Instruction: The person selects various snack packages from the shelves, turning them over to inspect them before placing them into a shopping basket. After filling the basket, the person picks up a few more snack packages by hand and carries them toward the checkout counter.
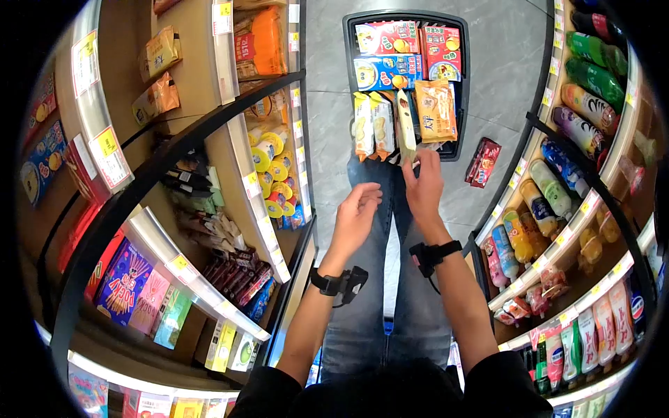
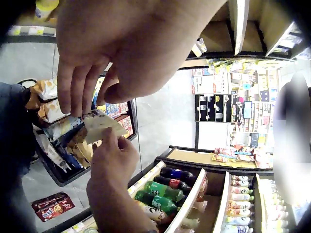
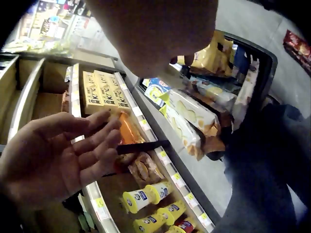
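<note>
My right hand [image 1: 423, 182] pinches the near end of a pale, narrow snack packet [image 1: 405, 129]. The packet stands among other snacks in a dark basket [image 1: 465, 63]. In the left wrist view the right thumb and fingers meet on the pale packet [image 2: 103, 127]. My left hand [image 1: 357, 217] hovers just left of the right one, fingers loosely bent and holding nothing. Beside the packet lie white-and-yellow snack bags [image 1: 373, 125] and a golden snack bag [image 1: 437, 108]. Red boxes [image 1: 388, 37] and a blue box [image 1: 387, 72] fill the far part.
A dark red snack pack [image 1: 482, 162] lies on the grey floor right of the basket. Shelves with yellow-lidded cups [image 1: 277, 174] and boxes [image 1: 124, 282] line the left. Drink bottles [image 1: 550, 188] fill the right shelves, whose dark edges curve close by.
</note>
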